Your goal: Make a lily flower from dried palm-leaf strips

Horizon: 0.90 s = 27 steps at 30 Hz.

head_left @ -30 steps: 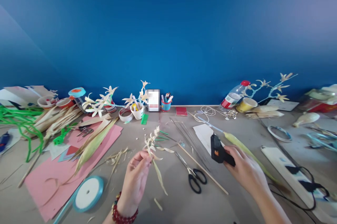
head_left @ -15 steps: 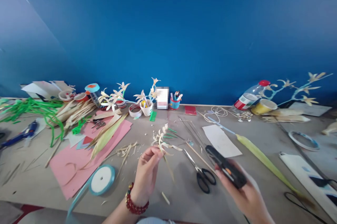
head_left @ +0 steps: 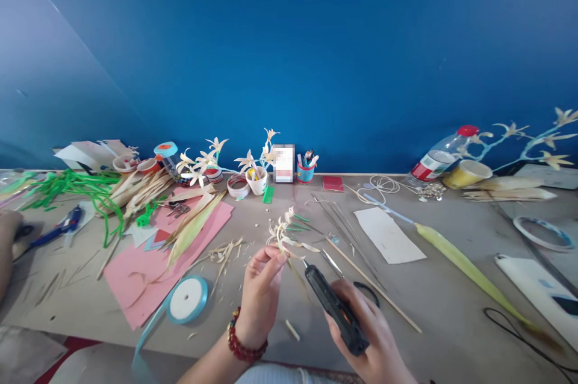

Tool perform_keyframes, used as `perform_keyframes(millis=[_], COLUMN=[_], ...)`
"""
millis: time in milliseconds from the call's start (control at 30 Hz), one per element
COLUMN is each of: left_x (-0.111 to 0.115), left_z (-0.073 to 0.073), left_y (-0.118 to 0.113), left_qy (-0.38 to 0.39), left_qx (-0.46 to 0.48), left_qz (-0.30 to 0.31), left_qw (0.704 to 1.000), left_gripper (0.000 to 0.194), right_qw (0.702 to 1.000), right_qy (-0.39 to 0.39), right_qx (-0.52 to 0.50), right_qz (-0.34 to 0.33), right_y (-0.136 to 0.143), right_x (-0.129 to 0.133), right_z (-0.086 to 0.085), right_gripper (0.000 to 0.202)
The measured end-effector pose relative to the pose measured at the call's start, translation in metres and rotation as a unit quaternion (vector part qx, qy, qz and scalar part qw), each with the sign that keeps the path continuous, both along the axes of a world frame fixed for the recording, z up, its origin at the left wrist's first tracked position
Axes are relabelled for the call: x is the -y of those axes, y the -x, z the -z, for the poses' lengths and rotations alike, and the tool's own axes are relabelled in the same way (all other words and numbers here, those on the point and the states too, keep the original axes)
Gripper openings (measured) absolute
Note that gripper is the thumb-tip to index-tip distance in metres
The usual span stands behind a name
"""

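Blue painted wall, grey tabletop. Lower centre: left hand pinches thin pale husk piece, blurred; right hand, wrapped round black plastic glue gun, partly hides black-handled steel scissors. Left edge: another person's arm, cut off.

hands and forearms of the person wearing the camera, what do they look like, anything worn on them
The left hand has no glove; its wrist wears a bracelet of round, dark red beads in several strands, with a few gold-toned ones. No sleeve shows on that forearm. The right hand is gloveless too, with no bracelet in view, though the frame cuts off most of its forearm.
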State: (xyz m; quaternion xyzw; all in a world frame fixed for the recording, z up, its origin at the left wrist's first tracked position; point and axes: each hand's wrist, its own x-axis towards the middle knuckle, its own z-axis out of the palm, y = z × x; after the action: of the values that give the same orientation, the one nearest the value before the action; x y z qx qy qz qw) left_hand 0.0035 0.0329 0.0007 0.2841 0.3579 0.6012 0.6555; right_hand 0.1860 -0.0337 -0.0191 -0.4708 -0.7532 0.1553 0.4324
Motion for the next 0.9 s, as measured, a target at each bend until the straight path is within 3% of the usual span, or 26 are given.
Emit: perform_keyframes(millis=[900], left_x=[0.0003], left_z=[0.0003], left_y=[-0.001], left_qy=[-0.008], left_qx=[0.024], left_qz=[0.021], left_qw=[0.999], left_gripper=[0.017], right_qw=[1.0], right_qy=[-0.014], right_qx=[0.002], right_qz=[0.017], right_y=[0.0059], right_x=[-0.0038], right_z=[-0.0055], right_gripper=[0.022])
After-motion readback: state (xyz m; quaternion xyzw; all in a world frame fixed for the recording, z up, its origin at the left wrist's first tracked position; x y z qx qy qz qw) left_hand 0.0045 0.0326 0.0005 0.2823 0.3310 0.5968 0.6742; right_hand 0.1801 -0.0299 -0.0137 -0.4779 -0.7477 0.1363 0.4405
